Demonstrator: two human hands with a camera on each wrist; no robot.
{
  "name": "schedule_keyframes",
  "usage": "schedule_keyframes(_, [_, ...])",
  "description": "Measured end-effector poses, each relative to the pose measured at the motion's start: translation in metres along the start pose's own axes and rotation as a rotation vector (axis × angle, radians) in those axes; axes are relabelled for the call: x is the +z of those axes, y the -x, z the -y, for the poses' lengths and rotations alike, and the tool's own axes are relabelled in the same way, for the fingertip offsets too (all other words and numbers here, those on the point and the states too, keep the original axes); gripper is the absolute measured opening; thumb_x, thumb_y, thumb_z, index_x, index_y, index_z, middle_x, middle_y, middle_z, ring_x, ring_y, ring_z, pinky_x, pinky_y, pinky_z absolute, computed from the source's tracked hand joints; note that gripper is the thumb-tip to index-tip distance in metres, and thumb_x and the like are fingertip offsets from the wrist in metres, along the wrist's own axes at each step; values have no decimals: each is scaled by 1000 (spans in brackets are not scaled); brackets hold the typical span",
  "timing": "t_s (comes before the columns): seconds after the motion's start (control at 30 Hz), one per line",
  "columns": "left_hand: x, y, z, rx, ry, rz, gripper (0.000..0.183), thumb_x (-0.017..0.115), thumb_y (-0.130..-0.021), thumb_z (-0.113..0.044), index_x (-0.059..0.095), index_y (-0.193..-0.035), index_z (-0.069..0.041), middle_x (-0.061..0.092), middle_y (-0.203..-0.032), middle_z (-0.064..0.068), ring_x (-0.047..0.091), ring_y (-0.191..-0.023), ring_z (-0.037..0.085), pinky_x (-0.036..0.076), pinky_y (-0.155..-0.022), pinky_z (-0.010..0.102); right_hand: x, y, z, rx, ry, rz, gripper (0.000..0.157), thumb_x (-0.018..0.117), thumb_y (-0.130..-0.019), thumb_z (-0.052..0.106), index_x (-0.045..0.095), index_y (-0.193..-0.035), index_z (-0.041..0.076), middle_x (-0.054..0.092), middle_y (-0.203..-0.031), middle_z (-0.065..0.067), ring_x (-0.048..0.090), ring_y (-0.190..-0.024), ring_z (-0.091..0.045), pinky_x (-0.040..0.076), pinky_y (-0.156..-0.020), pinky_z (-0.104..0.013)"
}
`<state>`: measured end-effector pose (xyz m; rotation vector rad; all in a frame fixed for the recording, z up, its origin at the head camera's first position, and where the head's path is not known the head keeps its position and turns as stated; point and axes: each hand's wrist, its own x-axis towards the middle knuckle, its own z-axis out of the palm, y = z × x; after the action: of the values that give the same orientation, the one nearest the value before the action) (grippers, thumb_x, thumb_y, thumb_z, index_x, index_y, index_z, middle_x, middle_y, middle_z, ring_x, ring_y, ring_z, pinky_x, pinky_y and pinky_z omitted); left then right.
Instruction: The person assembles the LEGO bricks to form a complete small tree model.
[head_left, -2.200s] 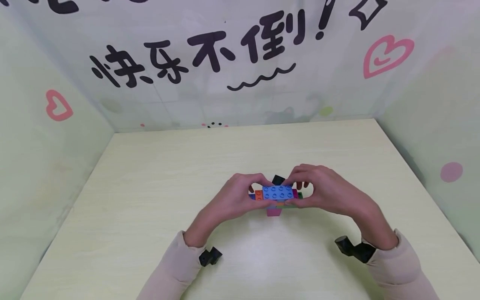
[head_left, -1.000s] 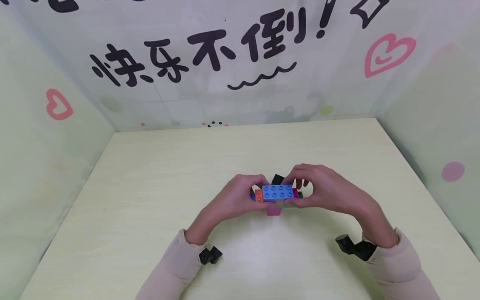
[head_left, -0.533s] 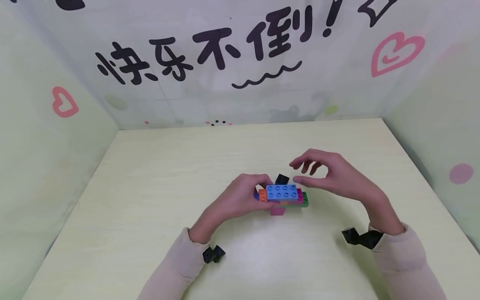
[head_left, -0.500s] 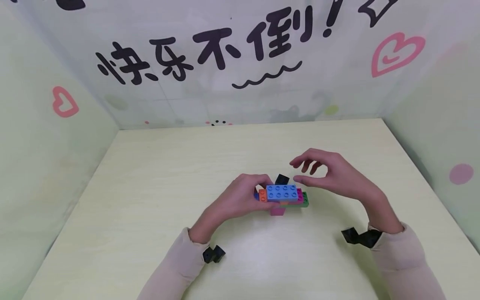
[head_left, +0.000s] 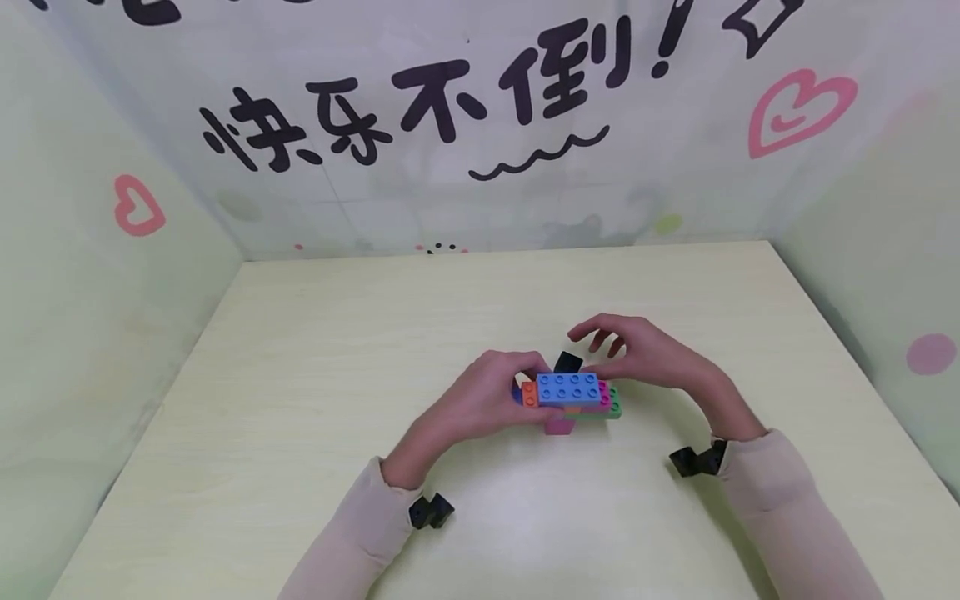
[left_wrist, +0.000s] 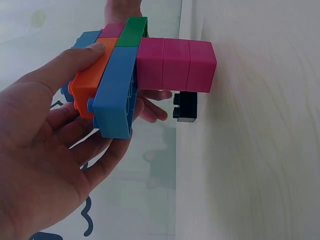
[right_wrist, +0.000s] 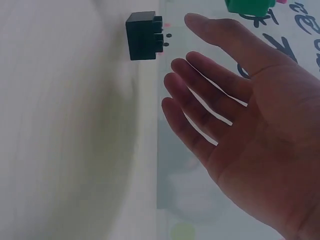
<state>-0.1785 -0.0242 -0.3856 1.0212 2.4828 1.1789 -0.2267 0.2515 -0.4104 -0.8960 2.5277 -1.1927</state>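
My left hand (head_left: 480, 400) grips the left part of a toy brick build, its thumb on the orange brick (left_wrist: 92, 75) and its fingers round the far side. A pale blue brick (head_left: 567, 389) with studs tops the build. Beneath it lie orange and magenta bricks, then a blue brick (left_wrist: 116, 92) and a green brick (left_wrist: 131, 31). A column of magenta bricks (left_wrist: 175, 64) holds these up on the table. A loose black brick (right_wrist: 142, 37) stands just behind the build. Beside it my right hand (head_left: 648, 354) hovers with relaxed, parted fingers and holds nothing.
The build stands on a pale wooden table (head_left: 337, 333). Light printed panels (head_left: 360, 200) rise at the back and both sides. Black wrist cameras (head_left: 697, 460) stick out from both sleeves, low over the table.
My right hand has let go of the blue brick's right end and lifted away. Since then it has come lower and leftward, near the black brick. The left hand keeps its grip.
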Motion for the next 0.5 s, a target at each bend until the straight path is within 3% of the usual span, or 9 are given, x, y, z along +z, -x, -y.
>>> schedule_keyframes(0.27, [1,-1,2,3,6,-9,30,85,-78,-29,65,-100,-20,65,-95,-10,61,-70,16,48,-59,24,10,-6,-8,26,9,57,54,83,-79,9,60,-128,7,61,-123,-5,58,-100,-25,50,-82,-44])
schedule_keyframes(0.5, [1,0,2,-4,14,-10,33,86,-76,-30,66,-100,-20,65,-88,-11,61,-74,15,48,-59,24,16,-6,-10,37,16,29,50,81,-79,5,62,-126,7,63,-118,-4,57,-98,-25,49,-79,-41])
